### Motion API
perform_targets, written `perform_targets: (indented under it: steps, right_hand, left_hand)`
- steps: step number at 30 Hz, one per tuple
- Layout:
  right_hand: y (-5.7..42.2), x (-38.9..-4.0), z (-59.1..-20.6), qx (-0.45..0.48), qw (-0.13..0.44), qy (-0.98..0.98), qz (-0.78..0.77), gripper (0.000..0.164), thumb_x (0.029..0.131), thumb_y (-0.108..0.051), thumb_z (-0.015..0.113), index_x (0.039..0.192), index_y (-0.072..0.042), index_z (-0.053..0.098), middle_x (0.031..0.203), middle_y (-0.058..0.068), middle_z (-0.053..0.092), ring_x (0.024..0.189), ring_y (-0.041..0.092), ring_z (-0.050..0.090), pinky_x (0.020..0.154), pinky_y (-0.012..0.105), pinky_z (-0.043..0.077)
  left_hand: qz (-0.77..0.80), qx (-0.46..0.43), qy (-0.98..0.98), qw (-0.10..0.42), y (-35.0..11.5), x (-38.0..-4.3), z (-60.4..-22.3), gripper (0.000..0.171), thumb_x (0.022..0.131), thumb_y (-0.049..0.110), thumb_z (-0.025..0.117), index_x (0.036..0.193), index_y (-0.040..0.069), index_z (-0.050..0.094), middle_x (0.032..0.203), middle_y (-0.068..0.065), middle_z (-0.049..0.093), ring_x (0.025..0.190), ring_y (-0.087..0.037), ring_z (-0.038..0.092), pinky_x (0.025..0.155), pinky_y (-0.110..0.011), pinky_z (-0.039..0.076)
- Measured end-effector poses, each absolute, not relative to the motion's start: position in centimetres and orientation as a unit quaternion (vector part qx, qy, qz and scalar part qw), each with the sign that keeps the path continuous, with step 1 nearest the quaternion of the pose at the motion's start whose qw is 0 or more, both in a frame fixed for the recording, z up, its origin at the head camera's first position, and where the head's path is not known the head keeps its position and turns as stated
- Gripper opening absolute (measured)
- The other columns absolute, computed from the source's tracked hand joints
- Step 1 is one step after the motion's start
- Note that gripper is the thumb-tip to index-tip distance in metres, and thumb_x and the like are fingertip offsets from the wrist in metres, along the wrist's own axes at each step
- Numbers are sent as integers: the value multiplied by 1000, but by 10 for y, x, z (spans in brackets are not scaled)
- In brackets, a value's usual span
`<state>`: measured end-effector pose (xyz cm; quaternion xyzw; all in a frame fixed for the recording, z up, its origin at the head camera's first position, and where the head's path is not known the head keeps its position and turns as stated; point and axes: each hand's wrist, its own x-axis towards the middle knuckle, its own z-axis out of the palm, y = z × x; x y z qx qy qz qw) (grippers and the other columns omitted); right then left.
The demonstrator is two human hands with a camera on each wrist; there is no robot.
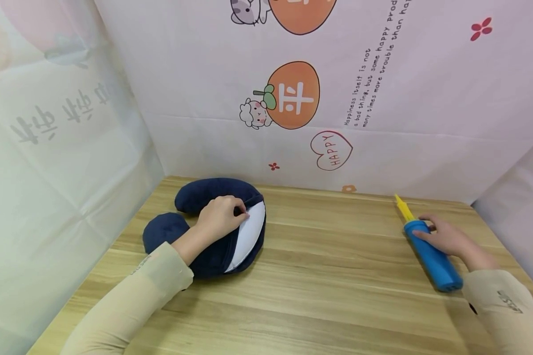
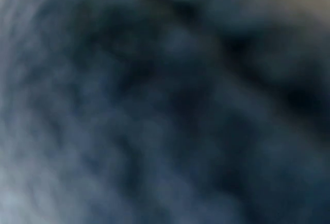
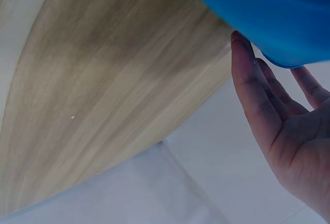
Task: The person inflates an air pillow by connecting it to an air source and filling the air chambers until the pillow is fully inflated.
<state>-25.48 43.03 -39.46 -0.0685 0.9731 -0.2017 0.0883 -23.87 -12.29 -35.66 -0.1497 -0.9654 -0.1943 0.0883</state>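
Observation:
A navy U-shaped neck pillow (image 1: 213,190) lies at the left of the table, its cover parted along the right side over a white inner part (image 1: 248,236). My left hand (image 1: 219,217) reaches across the pillow and pinches the edge of that opening with thumb and fingertips. Blurred dark blue fabric (image 2: 154,131) fills the left wrist view. At the right, my right hand (image 1: 446,236) grips a blue hand pump (image 1: 433,259) near its top end, thumb on the near side. Its yellow nozzle (image 1: 404,208) points away toward the back. The right wrist view shows fingers (image 3: 250,87) against the blue barrel.
The wood-grain table (image 1: 328,276) stretches between the two hands. A white printed cloth (image 1: 195,88) hangs along the back edge, and white cloth (image 1: 62,187) also hangs at the left side.

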Motion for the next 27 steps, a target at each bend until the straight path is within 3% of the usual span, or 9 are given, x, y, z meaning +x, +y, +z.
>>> perform_targets:
  steps: [13,22,27]
  right_hand:
    - [432,-254,-392,-57,109,968,-219,73,110,-35,48,145,23,21,131,55,34,108,64,52,69,51,57]
    - [427,-254,-376,-76,74,977,-187,74,110,-37,48,148,21,23,134,53,36,115,69,43,85,72,43]
    - [413,-252,-358,-84,41,976,-195,72,109,-37,48,151,17,24,138,50,36,118,68,43,87,73,41]
  left_hand:
    - [-190,-151,-966,93,-123,-239,-357,10,92,24,80,94,15,78,95,-3,71,71,-17,60,59,-32,49]
    - [-192,-150,-965,92,-123,-238,-357,9,92,24,79,94,15,77,96,-3,71,72,-17,60,61,-33,50]
    - [-190,-148,-966,91,-123,-238,-356,9,92,24,80,94,15,77,95,-3,71,71,-17,60,59,-32,49]
